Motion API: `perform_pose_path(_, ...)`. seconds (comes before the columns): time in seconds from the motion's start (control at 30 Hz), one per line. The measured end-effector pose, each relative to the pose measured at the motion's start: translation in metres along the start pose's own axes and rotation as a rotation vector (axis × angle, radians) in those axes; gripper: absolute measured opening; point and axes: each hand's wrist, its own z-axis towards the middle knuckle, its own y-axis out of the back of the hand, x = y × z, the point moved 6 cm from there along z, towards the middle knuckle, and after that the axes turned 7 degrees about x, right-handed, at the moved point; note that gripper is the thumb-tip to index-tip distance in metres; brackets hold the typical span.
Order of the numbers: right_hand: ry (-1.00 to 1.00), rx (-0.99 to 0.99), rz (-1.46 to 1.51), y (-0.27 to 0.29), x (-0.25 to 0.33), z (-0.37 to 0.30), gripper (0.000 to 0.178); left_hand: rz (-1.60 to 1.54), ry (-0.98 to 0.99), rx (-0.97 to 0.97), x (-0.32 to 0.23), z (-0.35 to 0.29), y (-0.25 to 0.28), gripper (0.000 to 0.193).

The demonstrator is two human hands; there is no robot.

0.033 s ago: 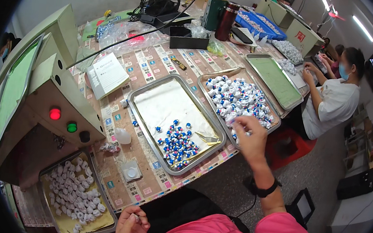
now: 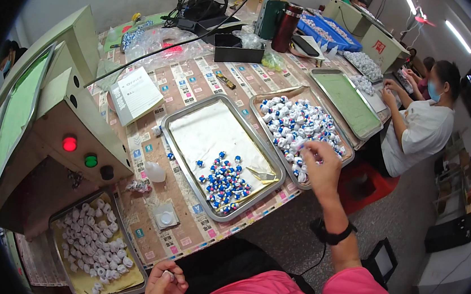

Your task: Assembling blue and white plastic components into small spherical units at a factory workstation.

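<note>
Low at the front, my left hand (image 2: 166, 288) is closed with a small white piece (image 2: 168, 275) pinched at its fingertips; the kind cannot be made out. My right hand (image 2: 324, 166) hangs over the near right corner of a metal tray (image 2: 261, 117) heaped with white-and-blue figurines (image 2: 300, 122). Its fingers are curled together, and anything between them is too small to name. Left of that stands a second metal tray (image 2: 185, 171), lined in white, holding small blue-and-white pieces (image 2: 223, 181) near its front and tweezers (image 2: 261, 175) at its right side.
A tray (image 2: 142, 289) of white pieces (image 2: 96, 241) sits at lower left, below a beige machine (image 2: 74, 114) with lit buttons. A small bottle (image 2: 155, 171), a notebook (image 2: 136, 95) and a black box (image 2: 238, 52) occupy the table. Another person (image 2: 419, 119) sits at right beside a green-lined tray (image 2: 347, 104).
My right hand has shifted slightly to the right over the figurine tray, its fingers drawn back a little from the heap. My left hand stays almost in place.
</note>
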Motion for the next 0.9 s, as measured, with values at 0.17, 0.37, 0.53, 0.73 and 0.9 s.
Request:
perform_pose_path(0.17, 0.135, -0.016, -0.213, -0.005, -0.044, 0.030, 0.013, -0.021, -0.007, -0.003, -0.003, -0.002, -0.001, 0.028)
perform_pose_path(0.37, 0.243, -0.015, -0.215, -0.024, -0.013, 0.022, 0.013, -0.009, -0.050, -0.042, -0.002, -0.007, -0.003, 0.039)
perform_pose_path(0.53, 0.300, 0.350, 0.103, -0.060, 0.055, -0.019, 0.015, 0.026, -0.064, -0.001, -0.003, 0.001, -0.002, 0.027)
perform_pose_path(0.73, 0.350, 0.392, 0.065, -0.105, 0.074, -0.022, 0.013, -0.027, -0.047, 0.076, -0.001, -0.003, 0.002, 0.028)
perform_pose_path(0.9, 0.154, 0.576, -0.115, -0.129, 0.056, -0.012, 0.017, -0.011, -0.084, 0.030, -0.001, -0.010, 0.014, 0.031)
